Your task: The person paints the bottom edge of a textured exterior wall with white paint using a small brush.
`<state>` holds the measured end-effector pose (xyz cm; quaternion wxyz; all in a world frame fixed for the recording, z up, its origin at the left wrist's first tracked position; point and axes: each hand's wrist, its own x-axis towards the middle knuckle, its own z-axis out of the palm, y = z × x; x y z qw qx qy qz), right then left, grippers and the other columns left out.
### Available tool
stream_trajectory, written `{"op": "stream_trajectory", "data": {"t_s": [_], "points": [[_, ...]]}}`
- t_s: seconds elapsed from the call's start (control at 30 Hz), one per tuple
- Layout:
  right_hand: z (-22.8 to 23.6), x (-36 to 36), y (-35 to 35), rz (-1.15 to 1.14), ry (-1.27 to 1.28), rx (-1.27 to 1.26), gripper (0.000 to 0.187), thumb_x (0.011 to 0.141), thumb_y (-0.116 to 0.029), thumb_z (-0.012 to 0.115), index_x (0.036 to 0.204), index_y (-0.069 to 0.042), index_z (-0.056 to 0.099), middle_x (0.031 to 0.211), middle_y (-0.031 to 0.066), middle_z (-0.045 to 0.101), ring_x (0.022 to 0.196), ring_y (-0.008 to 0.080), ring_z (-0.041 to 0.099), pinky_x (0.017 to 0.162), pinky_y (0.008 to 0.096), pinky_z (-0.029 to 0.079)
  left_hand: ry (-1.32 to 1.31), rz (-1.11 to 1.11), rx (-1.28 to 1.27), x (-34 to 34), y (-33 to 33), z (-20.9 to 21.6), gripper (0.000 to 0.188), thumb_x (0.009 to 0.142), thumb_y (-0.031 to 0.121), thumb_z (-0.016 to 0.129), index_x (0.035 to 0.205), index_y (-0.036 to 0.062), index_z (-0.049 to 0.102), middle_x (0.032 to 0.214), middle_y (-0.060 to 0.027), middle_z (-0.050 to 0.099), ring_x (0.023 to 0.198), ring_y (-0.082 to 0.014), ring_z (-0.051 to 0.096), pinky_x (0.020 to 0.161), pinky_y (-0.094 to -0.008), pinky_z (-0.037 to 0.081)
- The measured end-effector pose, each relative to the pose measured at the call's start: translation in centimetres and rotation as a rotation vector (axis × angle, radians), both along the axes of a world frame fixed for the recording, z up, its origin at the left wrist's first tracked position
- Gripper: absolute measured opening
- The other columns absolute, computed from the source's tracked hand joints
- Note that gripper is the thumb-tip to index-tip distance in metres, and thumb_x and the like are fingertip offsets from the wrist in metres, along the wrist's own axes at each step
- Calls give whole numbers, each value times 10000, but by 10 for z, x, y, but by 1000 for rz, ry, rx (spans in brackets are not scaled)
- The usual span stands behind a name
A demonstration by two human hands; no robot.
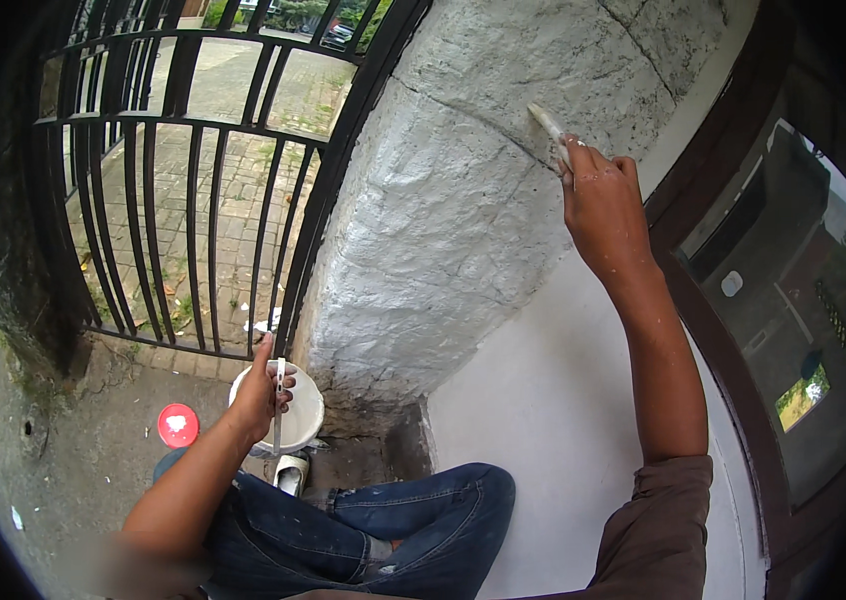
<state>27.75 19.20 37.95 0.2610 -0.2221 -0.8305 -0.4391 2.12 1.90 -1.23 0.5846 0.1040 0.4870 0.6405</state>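
My right hand [605,205] is closed round a paintbrush [547,122], its pale bristle end against the rough stone wall [433,225]. White paint flecks dot that hand and forearm. Lower down, my left hand [259,396] curls its fingers round a narrow white strip [279,405] that looks like a bucket handle, thumb pointing up. Under it is a white bucket [311,402] with its mouth facing up; how much paint it holds is hard to see. The wall's left and lower part is shiny white, while its upper right looks greyer, with dark cracks.
A black metal gate [205,220] borders the wall on the left. On the ground lie a red round lid [179,425] with white paint on it and a pale shoe [291,474] by the bucket. To the right are a smooth white wall [543,400] and a brown-framed window [793,290].
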Motion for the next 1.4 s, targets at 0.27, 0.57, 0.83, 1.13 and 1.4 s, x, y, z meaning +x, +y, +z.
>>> {"op": "stream_trajectory", "data": {"t_s": [0.27, 0.57, 0.83, 1.13, 1.4], "points": [[-5, -10, -7, -19, -18, -41, 340, 1042, -102, 574, 1357, 24, 599, 1062, 175, 719, 943, 312, 670, 950, 430, 436, 54, -60, -36, 5, 2, -13, 767, 910, 860, 470, 926, 111, 636, 718, 44, 539, 580, -105, 450, 608, -275, 361], [-23, 7, 0, 93, -27, -14, 394, 974, 14, 546, 1363, 50, 592, 986, 131, 692, 923, 250, 662, 925, 400, 437, 28, -68, -32, 7, 0, -10, 762, 902, 861, 484, 926, 112, 625, 718, 42, 538, 582, -108, 450, 601, -278, 373], [-19, 15, 15, 60, -13, 8, 369, 1002, -31, 547, 1361, 42, 595, 986, 131, 685, 933, 259, 656, 920, 409, 426, 50, -85, -29, 7, -1, 0, 742, 917, 844, 482, 935, 115, 618, 695, 50, 515, 586, -108, 446, 600, -278, 362], [-31, 27, 44, 275, 45, -204, 389, 1011, -87, 609, 1394, -19, 598, 1055, 144, 700, 965, 285, 642, 928, 409, 441, 57, -67, -28, 4, 4, -8, 721, 909, 828, 526, 924, 114, 626, 704, 46, 520, 585, -109, 443, 581, -276, 353], [-33, 15, 57, 282, 167, -251, 370, 1022, -152, 638, 1382, -66, 623, 1158, 176, 706, 1045, 376, 647, 938, 433, 491, 49, -84, -47, 4, -1, -13, 723, 908, 849, 489, 841, 142, 622, 705, 43, 535, 577, -118, 430, 591, -294, 353]]}}
